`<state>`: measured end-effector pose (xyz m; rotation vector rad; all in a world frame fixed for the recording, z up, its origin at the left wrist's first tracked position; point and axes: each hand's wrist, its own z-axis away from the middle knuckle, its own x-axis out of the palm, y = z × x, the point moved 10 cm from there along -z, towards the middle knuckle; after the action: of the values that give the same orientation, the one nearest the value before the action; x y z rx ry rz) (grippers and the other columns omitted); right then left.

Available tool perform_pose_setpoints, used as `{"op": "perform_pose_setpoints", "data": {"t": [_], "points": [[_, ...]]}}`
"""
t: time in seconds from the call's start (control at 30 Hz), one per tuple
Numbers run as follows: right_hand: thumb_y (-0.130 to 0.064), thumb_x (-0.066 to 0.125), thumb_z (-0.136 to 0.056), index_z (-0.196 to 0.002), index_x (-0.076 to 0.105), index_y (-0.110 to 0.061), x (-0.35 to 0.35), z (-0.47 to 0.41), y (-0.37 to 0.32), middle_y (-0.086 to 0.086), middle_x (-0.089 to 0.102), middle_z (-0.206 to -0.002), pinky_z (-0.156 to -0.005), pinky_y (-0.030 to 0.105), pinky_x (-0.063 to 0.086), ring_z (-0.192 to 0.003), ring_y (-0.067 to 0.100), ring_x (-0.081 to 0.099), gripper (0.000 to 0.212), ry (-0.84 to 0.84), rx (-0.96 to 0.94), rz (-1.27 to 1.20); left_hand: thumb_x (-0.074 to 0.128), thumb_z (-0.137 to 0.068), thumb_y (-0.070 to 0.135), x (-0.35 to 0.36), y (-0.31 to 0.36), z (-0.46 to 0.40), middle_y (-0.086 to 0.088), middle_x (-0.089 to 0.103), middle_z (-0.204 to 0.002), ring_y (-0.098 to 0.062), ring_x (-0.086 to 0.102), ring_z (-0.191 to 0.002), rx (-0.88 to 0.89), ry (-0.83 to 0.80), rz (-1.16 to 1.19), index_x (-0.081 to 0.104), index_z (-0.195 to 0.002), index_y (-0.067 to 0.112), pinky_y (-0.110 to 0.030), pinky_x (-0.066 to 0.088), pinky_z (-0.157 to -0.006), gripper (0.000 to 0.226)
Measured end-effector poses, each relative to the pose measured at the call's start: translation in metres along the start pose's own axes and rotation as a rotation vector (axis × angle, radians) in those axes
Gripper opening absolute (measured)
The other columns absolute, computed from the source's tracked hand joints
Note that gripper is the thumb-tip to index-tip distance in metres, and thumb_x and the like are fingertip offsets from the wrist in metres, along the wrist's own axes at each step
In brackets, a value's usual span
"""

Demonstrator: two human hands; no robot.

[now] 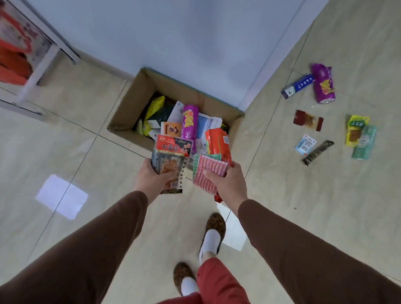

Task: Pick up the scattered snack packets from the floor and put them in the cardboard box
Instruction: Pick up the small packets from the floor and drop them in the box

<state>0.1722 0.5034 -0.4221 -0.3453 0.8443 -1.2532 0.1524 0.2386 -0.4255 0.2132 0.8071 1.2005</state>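
Note:
An open cardboard box [131,99] stands on the floor against the wall, holding several packets, among them a purple one [190,122]. My left hand [152,178] grips a stack of flat packets, the top one red and black [172,148]. My right hand [225,182] holds a pink-and-green striped packet [208,172] together with an orange packet [219,143]. Both hands hover just in front of the box's near edge. Several packets lie on the floor to the right: a purple bag [323,84], a blue box [297,86], a dark red packet [308,120], a yellow-green packet [356,131].
A white shelf unit [36,62] with red items stands at the far left. More floor items at the right: a teal packet [364,144], a small white-blue sachet [305,144], a dark stick packet [317,152]. My feet in leopard slippers [212,234] stand below the hands.

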Motion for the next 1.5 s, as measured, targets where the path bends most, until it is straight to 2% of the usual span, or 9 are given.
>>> {"op": "perform_pose_setpoints", "data": {"t": [0.23, 0.43, 0.5, 0.57, 0.63, 0.7, 1.0, 1.33, 1.5], "points": [[-0.050, 0.079, -0.082, -0.125, 0.059, -0.017, 0.039, -0.038, -0.039, -0.003, 0.054, -0.120, -0.055, 0.011, 0.048, -0.100, 0.014, 0.064, 0.059, 0.101, 0.065, -0.027, 0.084, -0.076, 0.026, -0.046, 0.042, -0.075, -0.002, 0.065, -0.105, -0.016, 0.067, -0.086, 0.067, -0.001, -0.089, 0.050, -0.113, 0.016, -0.032, 0.058, -0.066, 0.052], [-0.068, 0.081, -0.059, -0.131, 0.056, -0.029, 0.060, -0.059, -0.068, -0.005, 0.064, -0.122, -0.073, 0.035, 0.065, -0.095, 0.012, 0.072, 0.085, 0.264, 0.078, -0.143, 0.083, -0.073, 0.043, -0.069, 0.095, -0.134, -0.001, 0.066, -0.108, -0.021, 0.067, -0.092, 0.193, -0.085, -0.256, 0.048, -0.116, 0.020, -0.044, 0.058, -0.087, 0.060], [-0.074, 0.080, -0.056, -0.125, 0.055, -0.051, 0.068, -0.065, -0.080, -0.002, 0.057, -0.140, -0.086, 0.043, 0.063, -0.109, 0.020, 0.070, 0.077, 0.271, 0.070, -0.137, 0.083, -0.071, 0.050, -0.072, 0.110, -0.147, -0.002, 0.066, -0.115, -0.021, 0.067, -0.096, 0.217, -0.139, -0.276, 0.044, -0.127, 0.019, -0.043, 0.057, -0.089, 0.076], [-0.078, 0.075, -0.060, -0.118, 0.056, -0.065, 0.073, -0.067, -0.092, 0.001, 0.029, -0.163, -0.104, 0.051, 0.052, -0.136, 0.032, 0.052, 0.063, 0.263, 0.093, -0.042, 0.082, -0.070, 0.055, -0.073, 0.116, -0.157, -0.005, 0.059, -0.133, -0.026, 0.063, -0.111, 0.218, -0.180, -0.339, 0.029, -0.147, 0.018, -0.045, 0.053, -0.097, 0.101], [-0.072, 0.073, -0.071, -0.138, 0.052, -0.050, 0.074, -0.066, -0.095, 0.004, 0.001, -0.171, -0.119, 0.057, 0.031, -0.153, 0.037, 0.019, 0.075, 0.268, 0.157, 0.064, 0.081, -0.074, 0.052, -0.079, 0.117, -0.166, -0.011, 0.045, -0.149, -0.032, 0.052, -0.128, 0.220, -0.177, -0.436, 0.017, -0.154, 0.019, -0.046, 0.048, -0.103, 0.108], [-0.062, 0.075, -0.078, -0.147, 0.044, -0.039, 0.075, -0.062, -0.091, 0.006, -0.006, -0.171, -0.121, 0.057, 0.024, -0.155, 0.036, 0.009, 0.078, 0.282, 0.216, 0.106, 0.080, -0.078, 0.046, -0.085, 0.115, -0.170, -0.013, 0.041, -0.151, -0.032, 0.049, -0.131, 0.238, -0.164, -0.490, 0.020, -0.154, 0.015, -0.045, 0.046, -0.105, 0.101], [-0.033, 0.069, -0.088, -0.126, 0.062, -0.023, 0.099, -0.030, -0.065, 0.001, 0.048, -0.142, -0.105, 0.049, 0.044, -0.126, 0.025, 0.044, 0.040, 0.334, 0.169, 0.111, 0.073, -0.084, 0.031, -0.066, 0.108, -0.142, -0.007, 0.056, -0.133, -0.027, 0.054, -0.118, 0.466, -0.241, -0.716, 0.048, -0.137, 0.018, -0.042, 0.047, -0.099, 0.060], [-0.025, 0.060, -0.093, -0.129, 0.062, -0.021, 0.027, 0.031, -0.040, 0.002, 0.054, -0.134, -0.102, 0.045, 0.045, -0.124, 0.026, 0.048, 0.036, 0.400, 0.162, 0.144, 0.069, -0.086, 0.036, -0.008, 0.145, -0.058, -0.004, 0.063, -0.120, -0.025, 0.061, -0.106, 0.728, -0.347, -0.937, 0.055, -0.127, 0.020, -0.042, 0.055, -0.086, 0.046], [-0.023, 0.061, -0.092, -0.127, 0.062, -0.021, -0.040, 0.063, -0.007, -0.002, 0.055, -0.135, -0.101, 0.042, 0.045, -0.122, 0.022, 0.048, 0.034, 0.440, 0.121, 0.190, 0.068, -0.087, 0.036, 0.063, 0.159, -0.001, -0.005, 0.061, -0.129, -0.027, 0.057, -0.117, 0.850, -0.412, -1.080, 0.053, -0.132, 0.021, -0.043, 0.050, -0.096, 0.050]]}}
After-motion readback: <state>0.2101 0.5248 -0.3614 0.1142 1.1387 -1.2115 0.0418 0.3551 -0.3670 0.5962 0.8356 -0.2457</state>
